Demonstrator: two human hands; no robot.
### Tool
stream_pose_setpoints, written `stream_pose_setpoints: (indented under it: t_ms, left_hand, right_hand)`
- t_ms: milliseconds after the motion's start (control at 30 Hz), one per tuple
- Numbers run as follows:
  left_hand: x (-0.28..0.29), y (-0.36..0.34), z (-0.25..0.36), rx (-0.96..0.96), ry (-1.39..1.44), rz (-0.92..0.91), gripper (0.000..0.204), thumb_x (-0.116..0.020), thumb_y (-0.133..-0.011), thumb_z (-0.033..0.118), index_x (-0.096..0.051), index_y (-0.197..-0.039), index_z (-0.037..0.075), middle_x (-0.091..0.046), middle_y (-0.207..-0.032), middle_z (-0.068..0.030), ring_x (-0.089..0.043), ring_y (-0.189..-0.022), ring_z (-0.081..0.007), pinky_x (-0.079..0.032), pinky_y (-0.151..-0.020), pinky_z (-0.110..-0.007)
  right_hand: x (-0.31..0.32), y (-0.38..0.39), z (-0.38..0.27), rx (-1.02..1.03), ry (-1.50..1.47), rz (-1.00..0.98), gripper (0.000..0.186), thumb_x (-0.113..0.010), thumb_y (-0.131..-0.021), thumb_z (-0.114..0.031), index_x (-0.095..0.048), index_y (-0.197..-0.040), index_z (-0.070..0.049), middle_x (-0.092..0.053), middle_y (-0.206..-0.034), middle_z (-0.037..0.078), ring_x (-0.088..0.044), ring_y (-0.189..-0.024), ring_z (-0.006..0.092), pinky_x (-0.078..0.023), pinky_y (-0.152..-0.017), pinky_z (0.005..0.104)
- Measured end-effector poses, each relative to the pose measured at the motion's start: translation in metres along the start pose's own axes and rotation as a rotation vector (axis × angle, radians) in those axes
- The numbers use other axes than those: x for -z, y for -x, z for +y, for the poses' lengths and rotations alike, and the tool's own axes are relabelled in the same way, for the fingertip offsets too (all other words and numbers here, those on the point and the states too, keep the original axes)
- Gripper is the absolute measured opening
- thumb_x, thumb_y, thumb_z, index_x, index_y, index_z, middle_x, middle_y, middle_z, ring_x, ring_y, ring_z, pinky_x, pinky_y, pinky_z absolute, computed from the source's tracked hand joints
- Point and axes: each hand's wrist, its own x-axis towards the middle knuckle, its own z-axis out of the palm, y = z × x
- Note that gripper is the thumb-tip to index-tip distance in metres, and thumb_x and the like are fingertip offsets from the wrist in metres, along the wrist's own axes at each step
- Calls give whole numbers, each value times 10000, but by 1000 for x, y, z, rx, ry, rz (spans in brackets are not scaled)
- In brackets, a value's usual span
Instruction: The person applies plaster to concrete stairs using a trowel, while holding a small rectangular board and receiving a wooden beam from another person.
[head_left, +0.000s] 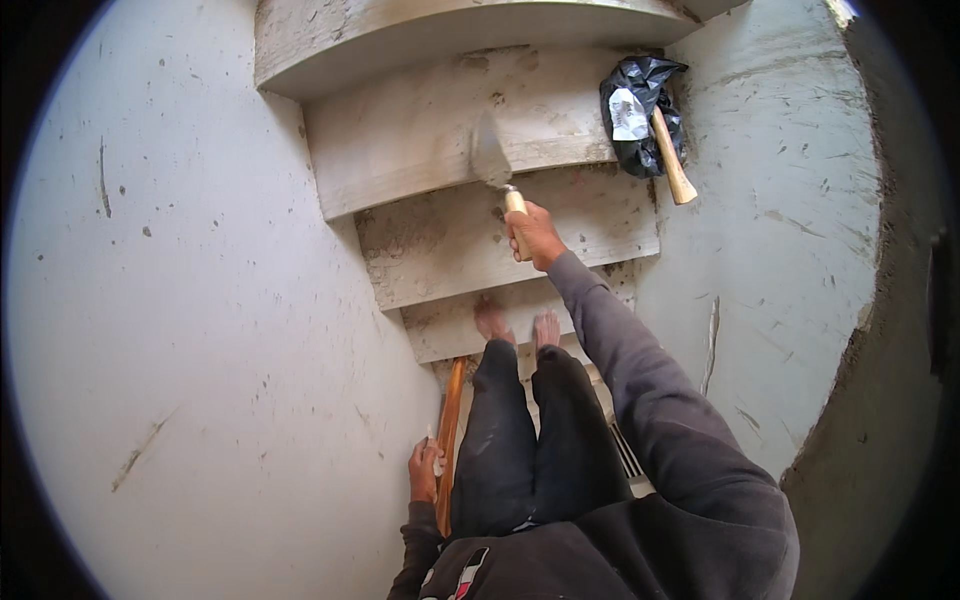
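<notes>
My right hand point(537, 237) is wrapped round the pale wooden handle of a pointed trowel point(490, 158). Its blade, blurred by motion, points away from me over the edge of a dusty step. Down by my left leg, my left hand point(425, 470) is closed, with the tip of a small whitish stick point(436, 458) showing at its fingers; its kind is unclear. An orange-brown length of wood point(452, 410) runs between that hand and my leg.
Curved, dirt-marked stairs point(440, 240) rise ahead, and my bare feet stand on a lower step. A black plastic bag point(630, 150) with a white patch lies on the upper right step, a wooden tool handle point(673, 165) on it. Plaster-spotted walls point(220, 300) close in both sides.
</notes>
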Motion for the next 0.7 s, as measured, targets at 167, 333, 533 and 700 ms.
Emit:
stream_pose_setpoints:
  t_ms: [167,333,533,700]
  left_hand:
    - [5,13,-30,42,-6,25,416,-552,-953,329,-557,-1219,10,-585,-853,-45,-552,-660,-118,-449,-569,-261]
    - [-26,37,-26,87,-77,73,518,-569,-928,414,-554,-1256,14,-615,-922,-82,-573,-715,-142,-457,-593,-283]
    - [-66,54,-37,142,-39,147,529,-566,-935,403,-562,-1261,-13,-626,-970,-89,-586,-851,-151,-473,-730,-302]
    - [-82,55,-66,69,-27,124,541,-568,-938,395,-571,-1237,-56,-640,-1050,-124,-588,-930,-186,-459,-848,-314]
  right_hand:
    - [8,37,31,10,-182,291,153,-589,-868,-196,-490,-924,-93,-503,-696,30,-503,-503,139,-420,-388,293]
    - [62,30,25,572,728,569,232,-611,-796,-145,-548,-994,-40,-583,-738,98,-588,-591,236,-495,-565,384]
    - [96,-15,-72,781,1377,767,387,-659,-778,-118,-543,-1148,-109,-561,-969,145,-621,-905,334,-515,-739,453]
    - [100,-53,-87,857,1529,662,371,-598,-820,-69,-543,-1176,-157,-561,-953,134,-626,-904,317,-526,-707,442]
